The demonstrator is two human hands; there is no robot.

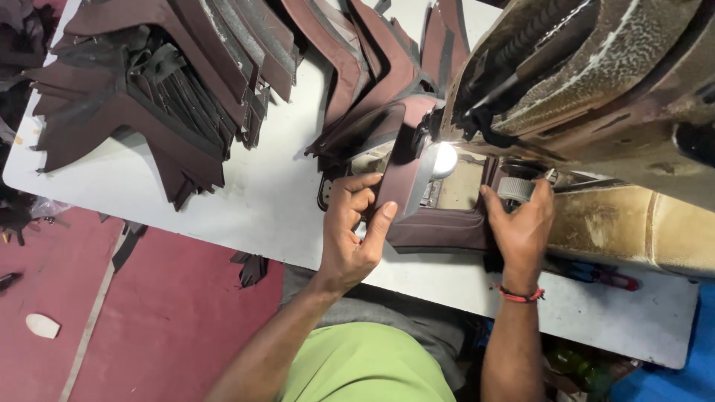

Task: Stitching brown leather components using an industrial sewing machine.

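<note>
Dark maroon leather piece (439, 227), flat cut panel with stitched edge, lies on the white table (275, 201) near its front edge, under the sewing machine head. 1 flap is folded up and stands tilted at the left side; the rest lies flat toward the right. Left hand (354, 231) pinches the raised flap, right hand (521, 223) presses the flat part's right end.
</note>
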